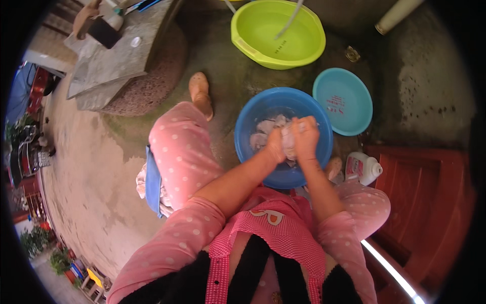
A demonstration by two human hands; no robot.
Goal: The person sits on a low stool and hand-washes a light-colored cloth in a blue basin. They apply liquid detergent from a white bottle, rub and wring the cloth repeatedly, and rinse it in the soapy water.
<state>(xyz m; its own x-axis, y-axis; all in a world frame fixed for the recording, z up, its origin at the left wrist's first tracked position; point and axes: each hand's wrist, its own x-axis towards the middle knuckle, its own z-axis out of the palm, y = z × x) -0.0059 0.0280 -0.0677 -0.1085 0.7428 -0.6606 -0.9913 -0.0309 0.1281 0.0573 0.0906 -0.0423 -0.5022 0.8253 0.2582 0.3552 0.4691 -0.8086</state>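
Observation:
Both hands are over the blue plastic basin (245,131), which stands on the ground before me. My left hand (276,145) is closed on one side of a bunched, pale wet cloth (288,143). On the other side of the same cloth, my right hand (306,136) grips it, close beside the left. More pale cloth (260,139) lies in the water of the basin, partly under the hands. Blurring hides the exact finger positions.
Beyond stands a lime-green basin (262,22) of water with a hose (290,21) in it. A turquoise basin (360,102) is at the right, near a white bottle (364,167) and a red wooden door (421,205). A stone slab (133,57) is upper left.

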